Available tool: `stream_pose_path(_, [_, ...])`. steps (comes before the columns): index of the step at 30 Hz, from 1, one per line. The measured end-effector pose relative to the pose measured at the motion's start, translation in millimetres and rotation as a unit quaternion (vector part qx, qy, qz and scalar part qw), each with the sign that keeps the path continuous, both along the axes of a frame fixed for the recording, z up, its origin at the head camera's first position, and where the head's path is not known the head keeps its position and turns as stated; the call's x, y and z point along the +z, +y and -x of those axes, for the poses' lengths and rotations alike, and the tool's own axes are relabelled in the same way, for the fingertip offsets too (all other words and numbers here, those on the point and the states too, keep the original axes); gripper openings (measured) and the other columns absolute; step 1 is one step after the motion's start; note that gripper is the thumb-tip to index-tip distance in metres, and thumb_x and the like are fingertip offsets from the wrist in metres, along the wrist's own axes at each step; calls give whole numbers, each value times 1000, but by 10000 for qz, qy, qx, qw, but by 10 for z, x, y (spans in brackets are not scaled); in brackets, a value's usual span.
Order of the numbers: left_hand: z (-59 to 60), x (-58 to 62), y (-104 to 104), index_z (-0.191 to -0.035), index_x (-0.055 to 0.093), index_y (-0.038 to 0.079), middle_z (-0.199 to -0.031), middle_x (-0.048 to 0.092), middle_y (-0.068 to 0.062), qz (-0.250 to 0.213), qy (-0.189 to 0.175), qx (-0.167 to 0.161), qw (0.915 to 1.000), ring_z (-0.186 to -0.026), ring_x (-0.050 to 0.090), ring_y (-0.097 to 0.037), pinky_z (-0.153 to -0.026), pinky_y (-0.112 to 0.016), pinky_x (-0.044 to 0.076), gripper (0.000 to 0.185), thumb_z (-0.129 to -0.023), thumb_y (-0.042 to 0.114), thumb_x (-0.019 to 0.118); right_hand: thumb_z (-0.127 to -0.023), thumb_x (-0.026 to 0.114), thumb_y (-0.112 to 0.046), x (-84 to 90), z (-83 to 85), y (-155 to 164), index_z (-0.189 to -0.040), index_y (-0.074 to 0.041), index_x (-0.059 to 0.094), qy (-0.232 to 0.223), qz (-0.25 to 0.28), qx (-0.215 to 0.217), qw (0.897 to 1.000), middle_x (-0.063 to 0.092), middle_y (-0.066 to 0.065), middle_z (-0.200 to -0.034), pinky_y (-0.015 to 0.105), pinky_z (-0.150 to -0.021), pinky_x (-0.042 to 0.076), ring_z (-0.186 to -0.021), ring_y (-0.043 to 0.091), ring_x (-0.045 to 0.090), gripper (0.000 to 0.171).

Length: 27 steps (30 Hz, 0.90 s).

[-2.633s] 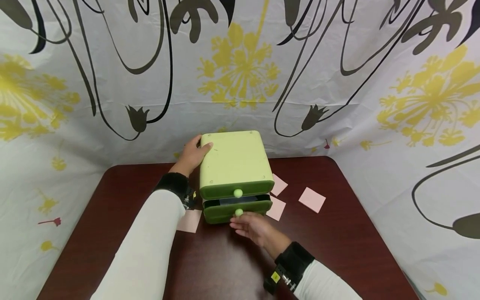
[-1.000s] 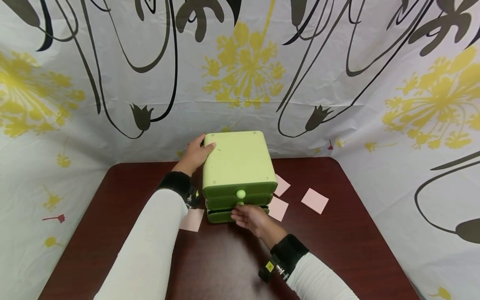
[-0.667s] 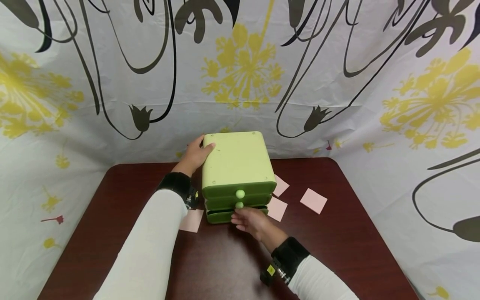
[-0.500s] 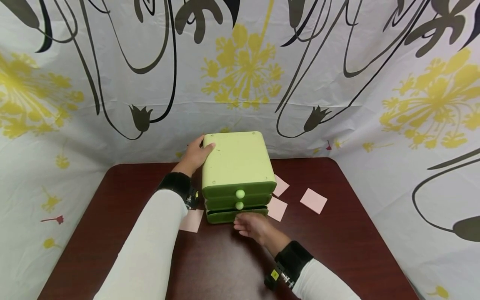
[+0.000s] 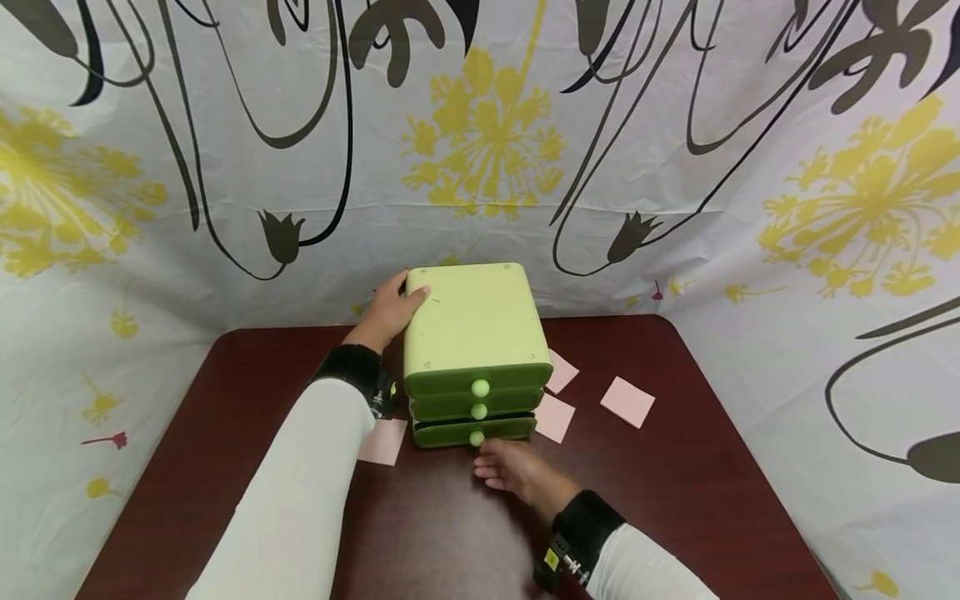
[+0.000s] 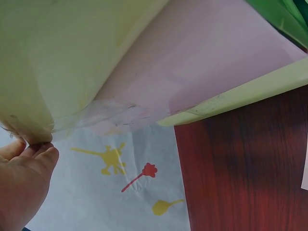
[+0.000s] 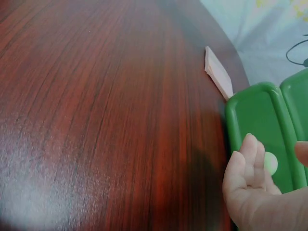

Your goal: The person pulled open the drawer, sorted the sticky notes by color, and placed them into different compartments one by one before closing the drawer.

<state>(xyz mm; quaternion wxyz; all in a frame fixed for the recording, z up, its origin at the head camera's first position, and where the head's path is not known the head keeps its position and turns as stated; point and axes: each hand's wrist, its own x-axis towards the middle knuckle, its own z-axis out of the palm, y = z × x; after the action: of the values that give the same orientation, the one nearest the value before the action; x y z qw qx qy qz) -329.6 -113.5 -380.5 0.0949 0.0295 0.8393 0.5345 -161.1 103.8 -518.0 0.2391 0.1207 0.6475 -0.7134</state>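
Note:
A small chest of drawers (image 5: 472, 317) stands on the table, with a pale yellow-green top and three dark green fronts. My left hand (image 5: 388, 308) grips its back left corner, thumb on the top; the left wrist view shows its fingers bent at the edge. The top knob (image 5: 480, 387) and middle knob (image 5: 478, 411) show fully. A dark gap runs above the bottom drawer (image 5: 442, 434), which sits slightly out. Just below the bottom knob (image 5: 477, 438) is my right hand (image 5: 517, 471), fingers loosely bent beside it and thumb apart in the right wrist view.
Pink paper squares lie around the chest: one at the left (image 5: 382, 442), two partly behind its right side, and one farther right (image 5: 627, 402). The dark red-brown table (image 5: 660, 500) has rounded back corners. A patterned white cloth (image 5: 465, 125) hangs behind and at the sides.
The middle drawer, pulled out earlier, has gone back in. My right hand has left its knob and come down to the bottom knob. My left hand keeps its place on the chest.

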Motion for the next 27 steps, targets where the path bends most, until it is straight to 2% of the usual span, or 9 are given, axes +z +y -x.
stream_pose_path(8, [20, -13, -20, -155, 14, 11, -161, 14, -11, -122, 95, 40, 9999, -147, 15, -31, -115, -45, 26, 72, -100, 36, 52, -98, 51, -24, -42, 60, -71, -126, 11, 50, -141, -7, -122, 9998, 67, 18, -105, 33, -81, 54, -88, 18, 67, 45])
stream_pose_path(16, [39, -14, -21, -155, 15, 11, -161, 15, -12, -28, 74, 43, 10000, -146, 18, -32, -114, -46, 29, 74, -99, 38, 53, -101, 50, -23, -111, 150, -103, -126, 6, 50, -386, 266, -387, 9982, 66, 17, -106, 36, -85, 53, -90, 19, 65, 38])
stream_pose_path(27, [29, -10, -17, -155, 15, 12, -160, 16, -11, -129, 63, 9, 9999, -146, 19, -31, -113, -45, 31, 73, -99, 38, 53, -101, 51, -23, -128, 192, -113, -121, 6, 54, -426, -70, -289, 9987, 67, 18, -107, 36, -87, 53, -90, 18, 67, 35])
